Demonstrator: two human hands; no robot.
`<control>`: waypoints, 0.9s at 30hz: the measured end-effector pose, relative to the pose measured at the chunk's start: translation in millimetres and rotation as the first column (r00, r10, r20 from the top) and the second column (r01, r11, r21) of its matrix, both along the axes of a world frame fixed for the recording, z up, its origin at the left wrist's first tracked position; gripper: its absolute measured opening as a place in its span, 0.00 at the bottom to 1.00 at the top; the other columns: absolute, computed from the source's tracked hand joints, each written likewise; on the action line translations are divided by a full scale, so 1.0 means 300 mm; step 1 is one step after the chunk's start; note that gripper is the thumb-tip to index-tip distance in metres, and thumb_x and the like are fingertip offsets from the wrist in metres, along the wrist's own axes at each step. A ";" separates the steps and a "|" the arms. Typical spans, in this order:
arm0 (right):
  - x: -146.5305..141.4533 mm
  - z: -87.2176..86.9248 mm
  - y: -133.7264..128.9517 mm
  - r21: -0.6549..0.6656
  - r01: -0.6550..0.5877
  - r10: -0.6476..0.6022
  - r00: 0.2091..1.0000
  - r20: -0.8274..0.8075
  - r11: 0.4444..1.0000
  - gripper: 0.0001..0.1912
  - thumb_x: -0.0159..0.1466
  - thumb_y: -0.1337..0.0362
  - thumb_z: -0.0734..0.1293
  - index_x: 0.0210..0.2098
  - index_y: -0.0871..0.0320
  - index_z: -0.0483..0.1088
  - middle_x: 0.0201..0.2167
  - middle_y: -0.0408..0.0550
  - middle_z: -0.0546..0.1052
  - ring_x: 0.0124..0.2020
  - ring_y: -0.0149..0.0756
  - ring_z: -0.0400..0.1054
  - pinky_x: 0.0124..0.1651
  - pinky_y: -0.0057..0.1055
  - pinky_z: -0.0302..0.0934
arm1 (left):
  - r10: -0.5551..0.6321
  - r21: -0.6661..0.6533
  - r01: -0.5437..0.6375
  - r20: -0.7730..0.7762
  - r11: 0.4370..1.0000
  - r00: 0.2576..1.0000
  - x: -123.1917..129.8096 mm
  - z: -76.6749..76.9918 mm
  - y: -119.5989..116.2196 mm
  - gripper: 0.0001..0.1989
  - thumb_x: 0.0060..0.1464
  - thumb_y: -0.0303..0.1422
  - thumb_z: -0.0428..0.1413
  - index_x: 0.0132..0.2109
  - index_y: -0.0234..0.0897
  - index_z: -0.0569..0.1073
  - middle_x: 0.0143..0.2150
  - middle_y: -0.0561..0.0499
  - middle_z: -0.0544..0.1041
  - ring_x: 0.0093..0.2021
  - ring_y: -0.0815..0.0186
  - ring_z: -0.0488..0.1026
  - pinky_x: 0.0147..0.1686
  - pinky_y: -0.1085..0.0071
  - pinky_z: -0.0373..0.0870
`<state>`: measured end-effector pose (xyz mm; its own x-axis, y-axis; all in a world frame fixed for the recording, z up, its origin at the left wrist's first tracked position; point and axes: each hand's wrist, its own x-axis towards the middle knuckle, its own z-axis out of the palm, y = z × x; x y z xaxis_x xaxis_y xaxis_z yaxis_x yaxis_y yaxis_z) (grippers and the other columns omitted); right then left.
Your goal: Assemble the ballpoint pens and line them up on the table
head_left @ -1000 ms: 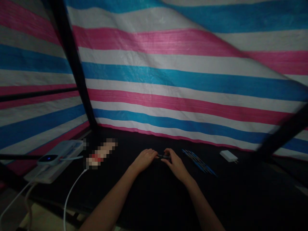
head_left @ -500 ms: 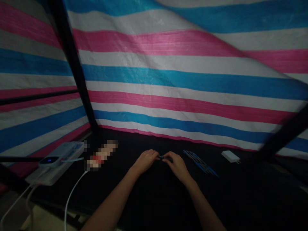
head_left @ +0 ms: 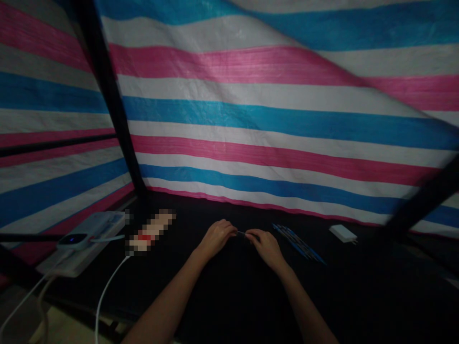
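Note:
Both hands meet over the middle of the black table [head_left: 229, 296], pinching a thin, pale, stick-like piece [head_left: 241, 233] that shows in the small gap between them. My left hand [head_left: 219, 235] has its fingers closed on one end. My right hand [head_left: 264, 242] grips the other end between thumb and fingers. The ends of the piece are hidden by the fingertips. Just right of my right hand lies a loose bundle of thin blue and dark sticks, perhaps pens or refills [head_left: 298, 242].
A white charger [head_left: 343, 233] lies at the right. On the left are a translucent box [head_left: 103, 229], a device with a lit display [head_left: 73, 240], a pixelated object [head_left: 152, 231] and white cables [head_left: 103, 291]. Dark frame bars [head_left: 111, 91] and striped sheeting [head_left: 251, 114] enclose the table.
My hands have moved slightly apart, and more of the thin piece shows between them. The dark part seen at my right fingertips earlier is no longer visible.

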<state>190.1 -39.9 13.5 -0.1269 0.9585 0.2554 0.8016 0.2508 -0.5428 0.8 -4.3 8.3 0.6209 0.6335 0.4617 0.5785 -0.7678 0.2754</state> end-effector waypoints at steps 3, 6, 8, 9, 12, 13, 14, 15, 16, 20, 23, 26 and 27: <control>0.009 0.003 0.003 0.001 -0.003 0.003 1.000 -0.025 1.000 0.16 0.60 0.58 0.56 0.36 0.55 0.72 0.30 0.45 0.76 0.32 0.36 0.68 0.35 0.29 0.56 | 0.021 -0.001 -0.021 0.129 1.000 0.991 -0.004 0.009 -0.003 0.14 0.57 0.34 0.49 0.51 0.37 0.63 0.43 0.48 0.70 0.44 0.66 0.66 0.44 0.68 0.63; 0.016 0.004 0.003 0.038 -0.015 0.017 0.999 -0.034 0.999 0.16 0.60 0.58 0.57 0.37 0.56 0.72 0.34 0.47 0.76 0.35 0.37 0.68 0.38 0.29 0.56 | 0.040 -0.051 -0.037 0.061 0.998 0.997 -0.006 0.004 0.007 0.11 0.58 0.33 0.46 0.46 0.37 0.68 0.39 0.50 0.72 0.39 0.67 0.68 0.40 0.70 0.64; 0.018 0.002 0.003 0.036 -0.022 0.022 0.999 -0.024 0.999 0.15 0.60 0.58 0.57 0.37 0.56 0.72 0.34 0.47 0.76 0.35 0.36 0.68 0.38 0.29 0.56 | 0.025 -0.033 -0.026 -0.012 0.999 1.000 -0.004 -0.003 0.013 0.09 0.58 0.31 0.46 0.41 0.36 0.71 0.35 0.51 0.73 0.36 0.67 0.69 0.36 0.72 0.64; 0.019 0.000 0.003 0.019 -0.025 0.025 1.000 -0.016 1.000 0.16 0.60 0.58 0.56 0.36 0.56 0.72 0.32 0.46 0.76 0.34 0.36 0.68 0.37 0.28 0.55 | 0.017 -0.004 -0.017 -0.035 1.000 0.999 -0.004 -0.005 0.015 0.09 0.58 0.31 0.47 0.39 0.36 0.71 0.34 0.51 0.73 0.35 0.67 0.68 0.36 0.72 0.63; 0.021 -0.009 0.007 -0.071 -0.011 0.011 1.000 -0.001 0.997 0.20 0.62 0.56 0.53 0.29 0.56 0.72 0.23 0.43 0.73 0.26 0.33 0.66 0.30 0.27 0.52 | 0.000 0.113 0.010 -0.090 0.994 0.996 -0.004 -0.006 0.010 0.07 0.57 0.30 0.49 0.38 0.35 0.70 0.33 0.51 0.73 0.35 0.66 0.67 0.35 0.71 0.62; 0.023 -0.012 0.008 -0.101 -0.004 0.003 1.000 -0.007 0.995 0.22 0.62 0.55 0.51 0.27 0.56 0.71 0.20 0.43 0.71 0.25 0.33 0.65 0.28 0.27 0.51 | -0.003 0.154 0.020 -0.109 0.988 0.994 -0.005 -0.005 0.007 0.06 0.57 0.30 0.48 0.38 0.35 0.70 0.33 0.51 0.73 0.34 0.66 0.67 0.35 0.71 0.61; 0.025 -0.014 0.010 -0.127 0.002 -0.004 1.000 -0.020 0.992 0.23 0.63 0.54 0.50 0.25 0.57 0.70 0.19 0.42 0.70 0.24 0.32 0.64 0.27 0.26 0.51 | -0.007 0.195 0.032 -0.126 0.980 0.992 -0.007 -0.005 0.004 0.06 0.57 0.29 0.48 0.38 0.35 0.70 0.33 0.51 0.72 0.34 0.66 0.67 0.35 0.70 0.61; 0.027 -0.015 0.011 -0.150 0.005 -0.010 0.999 -0.038 0.989 0.24 0.63 0.53 0.50 0.25 0.57 0.70 0.18 0.42 0.69 0.23 0.32 0.64 0.27 0.26 0.50 | -0.010 0.236 0.043 -0.137 0.971 0.991 -0.009 -0.006 0.002 0.07 0.58 0.29 0.47 0.39 0.35 0.69 0.33 0.51 0.72 0.34 0.66 0.66 0.34 0.70 0.61; 0.029 -0.014 0.011 -0.168 0.004 -0.012 0.999 -0.051 0.986 0.25 0.63 0.52 0.49 0.25 0.57 0.70 0.18 0.42 0.69 0.23 0.32 0.63 0.26 0.26 0.50 | -0.014 0.274 0.053 -0.142 0.960 0.990 -0.010 -0.007 0.000 0.07 0.58 0.28 0.46 0.40 0.35 0.69 0.34 0.51 0.72 0.34 0.66 0.66 0.34 0.70 0.61; 0.009 -0.008 -0.001 -0.072 -0.003 0.005 1.000 0.027 0.997 0.21 0.63 0.54 0.50 0.30 0.56 0.70 0.23 0.43 0.71 0.28 0.34 0.65 0.33 0.29 0.53 | -0.018 0.380 0.069 -0.134 0.922 0.991 -0.014 -0.024 0.004 0.09 0.59 0.27 0.44 0.44 0.33 0.67 0.36 0.49 0.72 0.35 0.66 0.66 0.35 0.69 0.61; -0.036 -0.026 -0.014 0.074 -0.077 0.073 0.996 0.050 0.994 0.16 0.63 0.56 0.53 0.43 0.54 0.66 0.39 0.47 0.73 0.41 0.37 0.64 0.46 0.36 0.51 | -0.043 0.392 0.099 -0.149 0.914 0.988 -0.009 -0.039 0.006 0.09 0.59 0.27 0.44 0.44 0.33 0.66 0.38 0.49 0.72 0.36 0.66 0.66 0.36 0.69 0.62; -0.074 -0.065 -0.011 0.077 -0.147 0.150 0.988 -0.024 0.986 0.18 0.64 0.58 0.51 0.51 0.53 0.59 0.47 0.50 0.68 0.48 0.37 0.61 0.49 0.37 0.52 | -0.029 0.351 0.091 -0.178 0.932 0.984 0.002 -0.046 0.008 0.09 0.58 0.27 0.44 0.45 0.33 0.65 0.38 0.48 0.72 0.38 0.65 0.67 0.38 0.69 0.62; -0.080 -0.078 -0.007 0.081 -0.138 0.141 0.990 -0.027 0.987 0.18 0.64 0.58 0.51 0.51 0.54 0.60 0.46 0.50 0.68 0.48 0.37 0.61 0.48 0.36 0.52 | -0.007 0.327 0.067 -0.180 0.943 0.984 0.005 -0.046 0.010 0.10 0.58 0.27 0.45 0.47 0.34 0.64 0.39 0.48 0.72 0.38 0.65 0.67 0.39 0.69 0.62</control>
<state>166.1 -42.0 -9.8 -0.2482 0.9087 0.3356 0.7383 0.4018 -0.5418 2.4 -1.4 -5.4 0.7305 0.4385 0.5236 0.5637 -0.8199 -0.0998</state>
